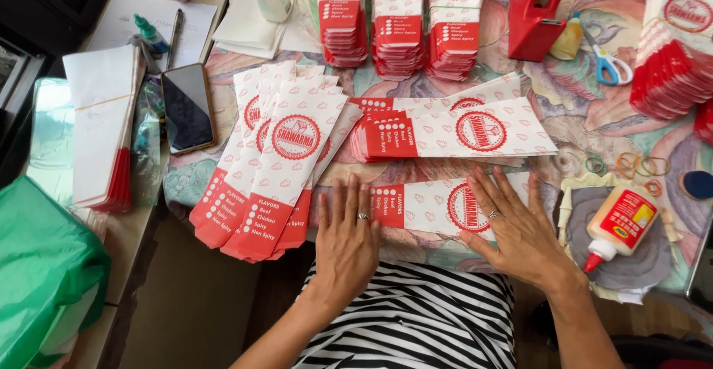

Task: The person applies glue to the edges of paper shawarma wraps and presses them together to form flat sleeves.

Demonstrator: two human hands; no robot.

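Left hand (346, 237) flat, fingers spread, pressing left end of paper sleeve (434, 207) at near bench (594, 116) edge; right hand (516, 231) likewise flat on right end; gripping nothing. Step judged: pressing the fold. Next: lift, add to fanned stack (453, 131) just behind.

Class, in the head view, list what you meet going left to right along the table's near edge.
Green plastic bag → fanned red-and-white paper sleeves → left hand → right hand → glue bottle.
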